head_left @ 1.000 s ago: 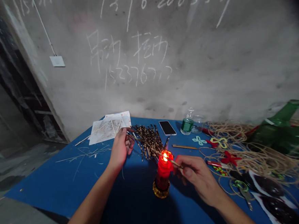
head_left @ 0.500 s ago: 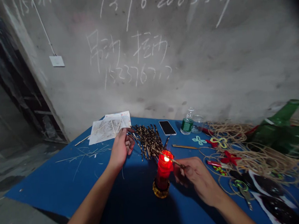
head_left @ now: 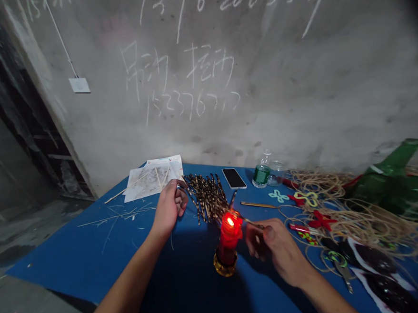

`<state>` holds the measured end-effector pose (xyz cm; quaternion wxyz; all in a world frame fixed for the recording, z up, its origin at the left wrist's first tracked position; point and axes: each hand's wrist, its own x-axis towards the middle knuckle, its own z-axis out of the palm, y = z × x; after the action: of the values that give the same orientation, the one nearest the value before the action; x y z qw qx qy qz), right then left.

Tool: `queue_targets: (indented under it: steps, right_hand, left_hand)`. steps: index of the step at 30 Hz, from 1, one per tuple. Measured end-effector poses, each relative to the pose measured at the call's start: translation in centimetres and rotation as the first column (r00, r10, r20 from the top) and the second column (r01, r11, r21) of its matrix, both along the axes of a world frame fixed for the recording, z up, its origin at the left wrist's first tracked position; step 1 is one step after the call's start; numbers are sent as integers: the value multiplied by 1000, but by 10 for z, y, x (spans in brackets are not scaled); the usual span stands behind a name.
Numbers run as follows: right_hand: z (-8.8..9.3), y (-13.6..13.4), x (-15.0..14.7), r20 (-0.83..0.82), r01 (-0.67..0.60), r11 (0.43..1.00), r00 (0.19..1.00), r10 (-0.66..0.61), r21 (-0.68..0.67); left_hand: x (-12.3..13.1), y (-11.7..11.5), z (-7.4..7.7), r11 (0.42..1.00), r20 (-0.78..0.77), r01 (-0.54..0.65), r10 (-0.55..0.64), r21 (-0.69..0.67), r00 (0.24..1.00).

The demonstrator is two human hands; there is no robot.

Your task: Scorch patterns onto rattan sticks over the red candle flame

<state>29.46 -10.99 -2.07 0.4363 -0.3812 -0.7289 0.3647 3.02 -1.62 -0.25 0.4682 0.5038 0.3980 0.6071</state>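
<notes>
A lit red candle in a gold holder stands on the blue table. My right hand is just right of it, pinching a thin wooden stick whose far end lies across the flame. My left hand rests on the table behind and left of the candle, fingers curled round the other end of that stick. A pile of scorched, dark-banded sticks lies between the hands, behind the candle.
Sheets of paper with pale sticks lie at the back left. A phone, small green bottle, glass jar, tangled twine, coloured knot ornaments, scissors and green glass bottles fill the right side. A concrete wall stands behind.
My right hand has drawn the stick slightly to the right through the flame and shifted up a little. My left hand has barely moved.
</notes>
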Motion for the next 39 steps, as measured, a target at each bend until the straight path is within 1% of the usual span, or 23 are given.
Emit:
queue_targets:
  steps: [4,12,18,22,28,34,37,39]
  right_hand:
    - [-3,1,0,-53,89,995,995,-87,41]
    - [-11,4,5,-196,232,971,956,-216,60]
    - [-7,1,3,-315,344,937,896,-312,51]
    - [-2,-1,1,-359,400,916,859,-365,25]
    - [-2,1,5,-393,426,905,830,-396,-11]
    - [-7,5,9,-429,397,918,825,-368,-23]
    - [-4,4,7,-446,372,928,828,-341,-20]
    - [0,3,4,-468,377,926,815,-342,-19]
  left_hand:
    - [-1,-1,1,1000,-20,-27,27,-12,999]
    - [0,-4,3,999,-58,-39,40,24,998]
    - [1,-9,6,995,-133,-39,51,96,990]
    - [2,-11,6,995,-131,-28,40,96,991]
    - [2,-12,5,992,-166,12,10,127,986]
    - [1,-14,4,990,-161,58,-37,127,986]
    - [2,-15,4,984,-160,112,-90,137,983]
    - [2,-16,5,976,-170,165,-141,141,975]
